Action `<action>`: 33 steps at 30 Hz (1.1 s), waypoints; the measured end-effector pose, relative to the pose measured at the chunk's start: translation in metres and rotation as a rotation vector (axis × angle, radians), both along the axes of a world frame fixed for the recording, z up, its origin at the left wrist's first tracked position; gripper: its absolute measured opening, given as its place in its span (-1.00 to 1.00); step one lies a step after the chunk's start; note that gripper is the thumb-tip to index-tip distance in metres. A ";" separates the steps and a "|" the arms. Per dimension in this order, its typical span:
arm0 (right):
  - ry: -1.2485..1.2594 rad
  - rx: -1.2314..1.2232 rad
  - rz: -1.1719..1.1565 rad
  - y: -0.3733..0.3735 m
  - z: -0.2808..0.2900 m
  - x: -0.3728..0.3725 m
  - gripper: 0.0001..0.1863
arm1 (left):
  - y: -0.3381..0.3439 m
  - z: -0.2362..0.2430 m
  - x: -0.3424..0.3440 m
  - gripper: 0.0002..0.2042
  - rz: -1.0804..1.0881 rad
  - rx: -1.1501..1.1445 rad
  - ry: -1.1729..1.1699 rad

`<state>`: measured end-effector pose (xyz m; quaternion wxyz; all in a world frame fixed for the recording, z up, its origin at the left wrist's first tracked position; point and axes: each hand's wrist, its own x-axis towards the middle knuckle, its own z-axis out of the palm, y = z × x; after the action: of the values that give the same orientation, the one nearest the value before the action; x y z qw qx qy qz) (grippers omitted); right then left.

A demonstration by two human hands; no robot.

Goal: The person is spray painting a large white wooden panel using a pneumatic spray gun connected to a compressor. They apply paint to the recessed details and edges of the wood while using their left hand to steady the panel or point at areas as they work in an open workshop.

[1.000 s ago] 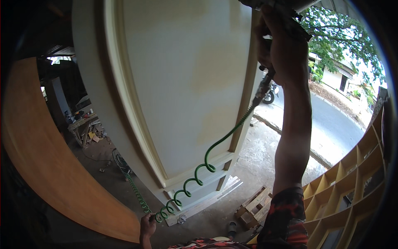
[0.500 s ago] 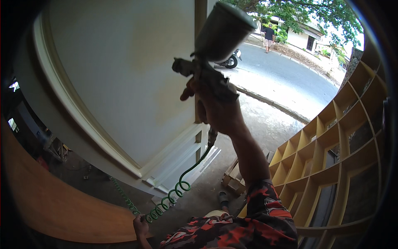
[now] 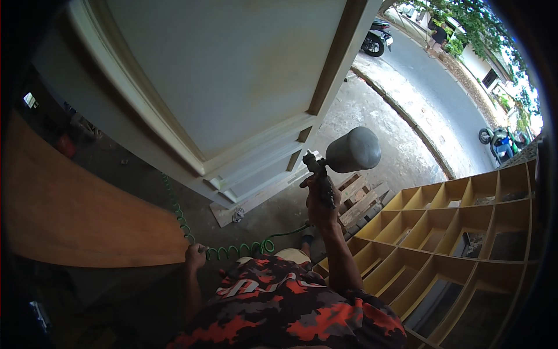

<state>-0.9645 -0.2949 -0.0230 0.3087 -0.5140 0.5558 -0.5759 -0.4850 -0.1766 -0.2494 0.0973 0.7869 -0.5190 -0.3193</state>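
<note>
My right hand (image 3: 320, 205) grips the handle of a spray gun (image 3: 340, 158) with a grey metal cup on top, held low in front of the bottom edge of a tall white panelled door (image 3: 232, 87). Down by my waist, my left hand (image 3: 195, 256) is closed around a green coiled air hose (image 3: 235, 250). The hose runs from the gun's base past my red and black patterned shirt and off to the left along the floor.
A curved brown wooden board (image 3: 75, 215) leans at the left. A yellow shelf unit with several compartments (image 3: 465, 232) stands at the right. A small wooden pallet (image 3: 359, 203) lies on the concrete floor. Motorbikes and a person are out on the street beyond.
My right hand has brought the spray gun down from high on the door to its bottom edge. My view has tilted downward. The left hand keeps hold of the hose.
</note>
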 end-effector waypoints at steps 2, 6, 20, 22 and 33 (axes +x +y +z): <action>-0.049 0.000 0.011 0.002 -0.015 0.006 -0.93 | 0.005 -0.007 0.000 -0.67 0.013 0.020 -0.018; 0.052 -0.014 -0.005 0.006 -0.034 0.002 -0.94 | -0.003 -0.019 -0.012 -0.68 -0.046 0.017 -0.042; 0.082 0.038 -0.102 -0.033 -0.094 -0.011 -0.82 | 0.006 -0.032 -0.024 -0.71 -0.086 -0.010 -0.094; 0.091 0.011 -0.093 -0.035 -0.097 -0.013 -0.82 | 0.006 -0.029 -0.029 -0.72 -0.079 -0.038 -0.093; 0.098 -0.072 0.765 0.030 -0.111 0.062 -0.84 | -0.016 0.044 -0.075 -0.75 0.191 -0.557 0.347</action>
<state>-0.9020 -0.2647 -0.1342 0.4559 -0.7217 0.3173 -0.4131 -0.5596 -0.1923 -0.2056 0.4248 0.7092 -0.4859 -0.2838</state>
